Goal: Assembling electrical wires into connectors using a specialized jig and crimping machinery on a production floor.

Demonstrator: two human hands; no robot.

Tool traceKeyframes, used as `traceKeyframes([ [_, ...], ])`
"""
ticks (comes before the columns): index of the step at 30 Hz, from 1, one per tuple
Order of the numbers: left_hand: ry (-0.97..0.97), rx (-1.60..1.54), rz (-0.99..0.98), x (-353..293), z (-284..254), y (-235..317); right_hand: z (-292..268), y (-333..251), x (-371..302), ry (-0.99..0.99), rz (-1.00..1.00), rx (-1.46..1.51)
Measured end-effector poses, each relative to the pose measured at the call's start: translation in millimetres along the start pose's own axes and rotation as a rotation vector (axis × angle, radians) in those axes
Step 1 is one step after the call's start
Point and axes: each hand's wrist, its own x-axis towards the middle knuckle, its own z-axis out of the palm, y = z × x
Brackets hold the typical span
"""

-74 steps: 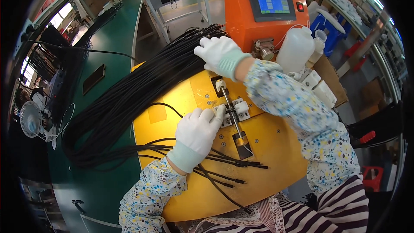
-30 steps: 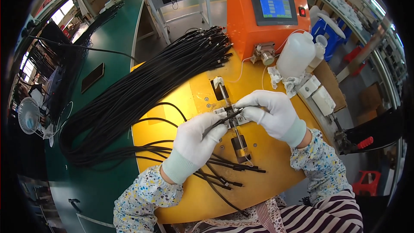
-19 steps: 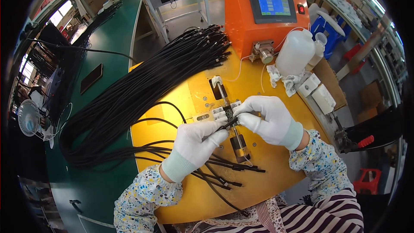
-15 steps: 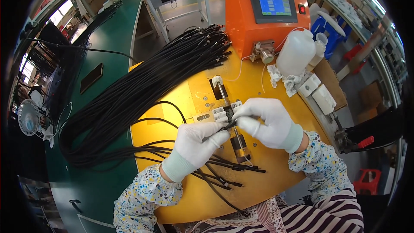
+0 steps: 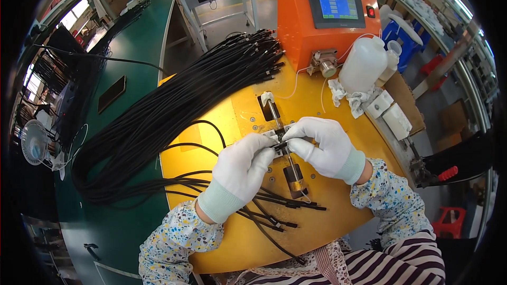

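Note:
Both hands wear white knitted gloves and meet over a small metal clamping fixture (image 5: 273, 112) on the yellow plate. With fingertips and thumb, my left hand (image 5: 240, 166) pinches a black cable end (image 5: 280, 146). My right hand (image 5: 323, 146) is closed on the other side of that same end, fingertips close to the left ones. Gloves cover part of the fixture's jaws, so whether the cable end rests in them cannot be made out. Below the hands, several black cables (image 5: 288, 202) lie with their plugs pointing right.
A thick bundle of black cables (image 5: 174, 103) curves across the yellow plate (image 5: 327, 216) and green table (image 5: 132, 37). Behind stands an orange machine (image 5: 296, 26) with a screen. White bottles (image 5: 363, 66) and crumpled tissue (image 5: 356, 103) sit at right. A phone (image 5: 112, 95) lies at left.
My left hand has shifted slightly up and forward, bringing the cable end nearer the fixture's middle. My right hand has moved slightly left. Both keep their pinch.

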Motion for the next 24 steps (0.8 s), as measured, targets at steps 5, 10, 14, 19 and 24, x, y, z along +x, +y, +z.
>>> traceKeyframes([
  [5, 0.122, 0.302, 0.187, 1, 5, -10, 0, 7, 4, -0.015, 0.007, -0.079],
  [10, 0.173, 0.828, 0.449, 7, 6, -24, -5, 23, 10, 0.009, -0.313, -0.547],
  [14, 0.161, 1.059, 0.562, 6, 6, -33, -8, 23, 16, -0.075, -0.305, -0.530],
  [19, 0.142, 1.069, 0.637, 10, 8, -37, -20, 28, 73, -0.019, -0.349, -0.632],
  [24, 0.135, 1.058, 0.636, 11, 9, -36, 9, 43, 160, -0.088, -0.194, -1.237],
])
